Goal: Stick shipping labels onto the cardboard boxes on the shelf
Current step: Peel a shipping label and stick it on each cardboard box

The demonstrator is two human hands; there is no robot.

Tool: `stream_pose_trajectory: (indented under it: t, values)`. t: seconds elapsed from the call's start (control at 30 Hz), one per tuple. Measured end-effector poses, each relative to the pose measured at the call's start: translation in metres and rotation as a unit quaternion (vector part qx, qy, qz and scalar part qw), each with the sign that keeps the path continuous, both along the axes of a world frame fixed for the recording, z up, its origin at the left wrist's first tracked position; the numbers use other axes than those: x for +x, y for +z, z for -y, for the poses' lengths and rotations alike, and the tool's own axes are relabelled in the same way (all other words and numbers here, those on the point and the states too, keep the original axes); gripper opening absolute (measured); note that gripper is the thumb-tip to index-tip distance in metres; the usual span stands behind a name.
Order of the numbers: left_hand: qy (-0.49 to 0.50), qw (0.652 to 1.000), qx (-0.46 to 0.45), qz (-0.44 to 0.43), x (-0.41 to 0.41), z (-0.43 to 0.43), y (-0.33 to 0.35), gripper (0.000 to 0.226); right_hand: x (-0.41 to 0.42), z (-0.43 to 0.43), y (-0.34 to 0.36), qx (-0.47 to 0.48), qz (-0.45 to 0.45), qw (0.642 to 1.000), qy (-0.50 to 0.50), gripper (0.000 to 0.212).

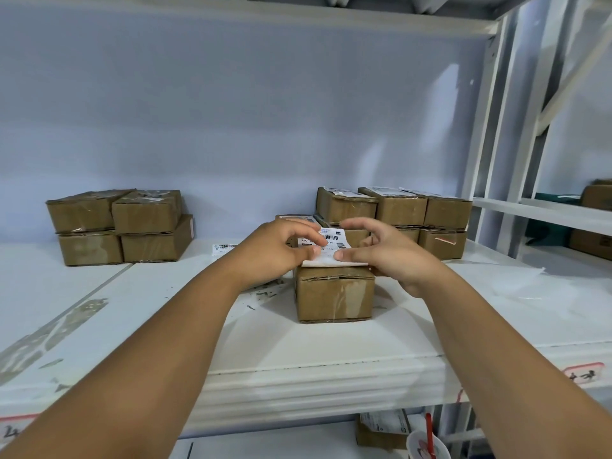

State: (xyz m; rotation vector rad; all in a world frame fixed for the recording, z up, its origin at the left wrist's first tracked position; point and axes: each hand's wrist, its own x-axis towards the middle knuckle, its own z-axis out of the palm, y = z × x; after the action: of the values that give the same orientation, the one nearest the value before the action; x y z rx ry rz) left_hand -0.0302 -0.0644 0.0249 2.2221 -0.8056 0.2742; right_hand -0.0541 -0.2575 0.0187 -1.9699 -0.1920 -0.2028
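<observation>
Shipping label [328,249], white with black barcodes, is held just above the top of a small cardboard box [334,296] that stands alone near the middle of the white shelf [331,346]. The left hand [281,250] pinches the label's left side between thumb and curled fingers [311,238]. The right hand [392,258] has its thumb on the label's near right edge, with the other fingers arched over it, so both hands grip the same label. The label's near edge overhangs the box top slightly.

The shelf surface is scuffed, with grey worn patches [66,321] towards the left and bits of torn paper beside the box. Another label [223,249] lies flat on the shelf behind the left hand. At the back left, a stack of four plain boxes [119,226] sits against the pale blue wall [231,111]. At the back right, a larger stack of boxes [397,210] already carries labels on its top layer. An upper shelf [265,18] runs overhead, and white metal uprights [496,127] close the bay on the right. Beyond them a neighbouring shelf [563,213] holds more boxes. A red-edged tag [583,376] is stuck to the shelf's front edge.
</observation>
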Motion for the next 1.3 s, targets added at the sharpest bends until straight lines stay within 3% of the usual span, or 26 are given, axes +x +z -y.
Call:
stream_pose_trajectory:
  t: [0.1, 0.33, 0.53, 0.73, 0.97, 1.07, 1.2, 1.3]
  values:
    - [0.005, 1.0, 0.009, -0.021, 0.001, 0.003, -0.005, 0.018, 0.003, 0.002, -0.002, -0.005, 0.0, 1.0, 0.013, 0.028]
    - [0.014, 0.998, -0.018, -0.056, 0.007, 0.002, -0.01, 0.012, 0.018, 0.001, -0.009, 0.066, 0.032, 0.997, 0.005, 0.009]
    - [0.03, 0.997, 0.003, -0.069, 0.004, 0.003, -0.008, 0.029, 0.033, -0.001, -0.017, 0.051, 0.02, 0.998, -0.014, 0.014]
    - [0.021, 0.994, -0.007, -0.109, 0.004, 0.005, -0.008, 0.057, 0.035, -0.003, -0.017, 0.101, -0.01, 0.995, 0.005, 0.014]
    - [0.033, 0.995, 0.012, -0.094, 0.004, 0.003, -0.009, 0.058, 0.037, -0.003, -0.017, 0.097, -0.031, 0.995, -0.012, 0.021]
    - [0.035, 0.996, 0.008, -0.077, 0.001, 0.002, -0.006, 0.047, 0.036, -0.002, -0.018, 0.1, -0.029, 0.995, -0.005, 0.022]
    - [-0.035, 0.996, 0.0, -0.077, -0.002, 0.001, -0.002, 0.025, 0.033, -0.002, -0.018, 0.081, -0.013, 0.996, 0.023, 0.02]
    - [-0.101, 0.987, -0.005, -0.125, -0.004, -0.001, 0.001, 0.027, 0.032, -0.001, -0.019, 0.075, -0.016, 0.997, 0.029, 0.018]
